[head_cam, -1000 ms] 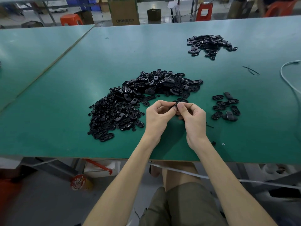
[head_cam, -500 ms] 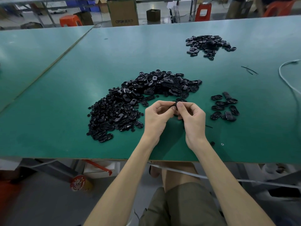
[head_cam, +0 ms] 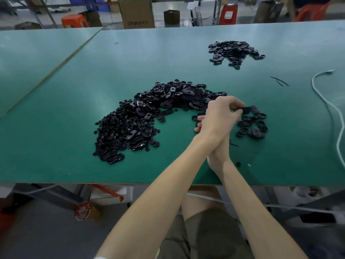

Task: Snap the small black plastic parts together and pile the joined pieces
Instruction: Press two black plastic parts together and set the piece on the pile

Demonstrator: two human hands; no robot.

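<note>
My left hand (head_cam: 223, 114) reaches across to the right and pinches a small black plastic piece (head_cam: 246, 110) just above the small group of joined pieces (head_cam: 252, 126). My right hand (head_cam: 200, 126) lies under the left wrist, so only its fingertips show, beside the near right end of the big heap of loose black parts (head_cam: 145, 118). Whether it holds anything is hidden. Both forearms cross over the green table (head_cam: 65, 113).
A third pile of black parts (head_cam: 233, 52) lies far right. A white cable (head_cam: 334, 116) snakes along the right side. Thin black slivers (head_cam: 279, 81) lie near it. Two tiny bits (head_cam: 243, 164) sit by the front edge. Boxes and stools stand behind the table.
The hands have come apart from pressing a piece together in front of me. My left hand has swung right, over the right hand, carrying the piece toward the small group.
</note>
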